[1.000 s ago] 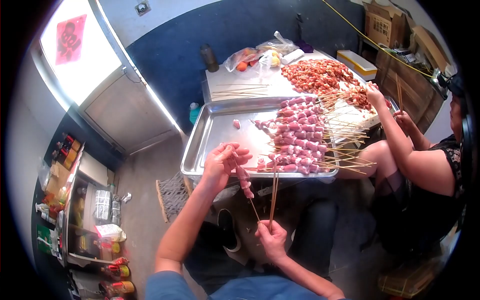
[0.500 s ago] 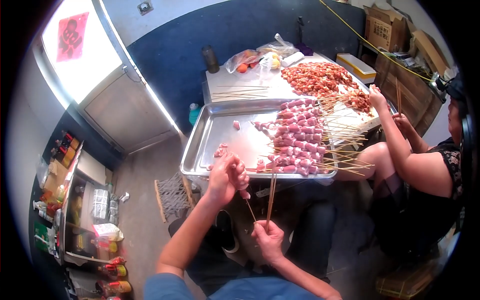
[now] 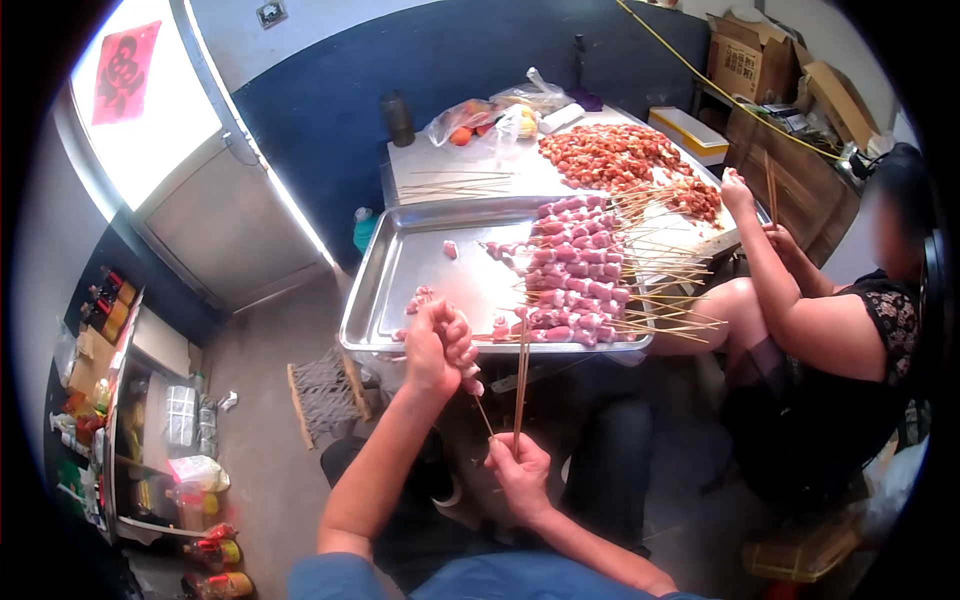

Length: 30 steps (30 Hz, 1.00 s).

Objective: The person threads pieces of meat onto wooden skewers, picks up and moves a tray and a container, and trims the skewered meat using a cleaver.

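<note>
My left hand [image 3: 438, 348] is curled closed over the near edge of the metal tray [image 3: 362, 285], gripping pieces of raw meat; one piece [image 3: 472, 384] shows below the fingers on a thin skewer. Lower and to the right, my right hand [image 3: 522, 478] pinches that skewer's lower end and also holds several upright bamboo skewers [image 3: 521, 390]. Rows of loaded meat skewers [image 3: 575, 270] fill the tray's right side, their sticks pointing right. A loose meat piece [image 3: 450, 249] lies on the tray's left half, and more sits behind my left hand.
On the white table [image 3: 430, 160] lie a heap of reddish meat chunks [image 3: 620, 155], plastic bags [image 3: 465, 122] and loose sticks [image 3: 455, 186]. A co-worker [image 3: 830, 320] sits at right, holding skewers. A woven stool [image 3: 328, 395] and a shelf of bottles [image 3: 150, 430] stand left.
The whole scene has shifted slightly left in view as the head turned. Both hands keep nearly the same pose and hold, with the left fingers curled a little differently.
</note>
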Motion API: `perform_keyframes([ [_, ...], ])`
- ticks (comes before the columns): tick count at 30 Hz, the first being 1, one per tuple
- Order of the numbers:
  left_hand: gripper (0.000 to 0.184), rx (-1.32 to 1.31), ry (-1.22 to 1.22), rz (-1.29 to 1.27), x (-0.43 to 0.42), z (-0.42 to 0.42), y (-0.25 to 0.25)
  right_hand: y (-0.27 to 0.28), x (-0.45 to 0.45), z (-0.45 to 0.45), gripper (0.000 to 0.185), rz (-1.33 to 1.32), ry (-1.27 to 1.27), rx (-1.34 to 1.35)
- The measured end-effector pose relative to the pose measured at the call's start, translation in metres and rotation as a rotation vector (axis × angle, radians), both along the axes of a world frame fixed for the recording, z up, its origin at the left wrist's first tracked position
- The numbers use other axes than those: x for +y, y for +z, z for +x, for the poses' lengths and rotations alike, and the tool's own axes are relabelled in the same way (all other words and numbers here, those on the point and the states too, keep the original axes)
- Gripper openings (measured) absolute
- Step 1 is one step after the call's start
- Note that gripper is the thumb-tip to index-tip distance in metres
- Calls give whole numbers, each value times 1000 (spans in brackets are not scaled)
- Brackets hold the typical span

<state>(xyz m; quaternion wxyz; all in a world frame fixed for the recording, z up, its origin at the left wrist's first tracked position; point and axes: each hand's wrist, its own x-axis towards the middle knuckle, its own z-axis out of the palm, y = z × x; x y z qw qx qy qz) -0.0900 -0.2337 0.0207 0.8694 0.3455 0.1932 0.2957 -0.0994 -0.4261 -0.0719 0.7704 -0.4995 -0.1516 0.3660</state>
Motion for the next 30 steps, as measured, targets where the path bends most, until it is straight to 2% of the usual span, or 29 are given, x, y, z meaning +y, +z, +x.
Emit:
perform_keyframes([
  [3, 24, -121, -147, 20, 5, 1, -4, 12, -2, 16, 9, -39, -43, -129],
  [5, 37, -62, -35, 200, -6, 5, 10, 22, -8, 35, 9, -54, -56, -119],
  [6, 46, -82, 39, 231, -2, 8, 0, 24, -10, 46, 9, -69, -80, -210],
  [9, 45, -63, 88, 323, -2, 4, -1, 51, -26, 83, 9, -127, -71, -330],
  [16, 38, -80, 80, 294, 5, -20, -19, 121, -63, 166, 9, -314, -121, -986],
  [22, 35, -121, 71, 344, 7, -43, -33, 133, -67, 227, 6, -465, -53, -1628],
  [23, 35, -122, 71, 339, 7, -47, -33, 133, -68, 233, 6, -469, -49, -1630],
  [25, 34, -101, -106, 413, 10, -54, -34, 133, -69, 243, 8, -521, 4, -1725],
  [30, 31, 88, -353, 403, 8, -66, -38, 128, -76, 246, 12, -569, -120, -1693],
])
